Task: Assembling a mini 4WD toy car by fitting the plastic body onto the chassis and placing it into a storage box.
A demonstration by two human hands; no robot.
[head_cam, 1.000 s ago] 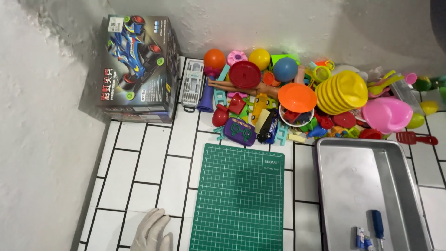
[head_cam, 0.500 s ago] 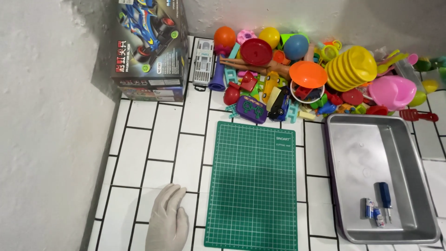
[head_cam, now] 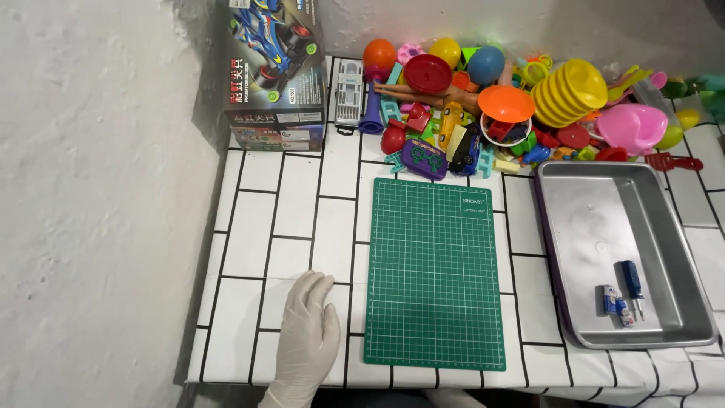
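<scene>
White-gloved, the left hand (head_cam: 306,340) lies flat on the tiled counter (head_cam: 257,227), fingers together and stretched forward, gripping nothing. Its fingertips rest just left of the green cutting mat (head_cam: 434,276), close to the mat's edge but not on it. The right hand is out of view, so its state cannot be told.

The mat sits square in the middle of the counter, long side running away from the person. To its right sits a metal tray (head_cam: 596,219), and in the tray's near corner lie a blue-handled screwdriver (head_cam: 633,287) and two small batteries (head_cam: 615,304), side by side. Beyond the mat, against the far wall, a heap of bright plastic toys (head_cam: 498,106) spreads across the back: balls, a stack of yellow plates, a pink potty, an orange bowl. At the left end of that row stands a toy-car box (head_cam: 276,68), tucked into the corner by the white wall.
</scene>
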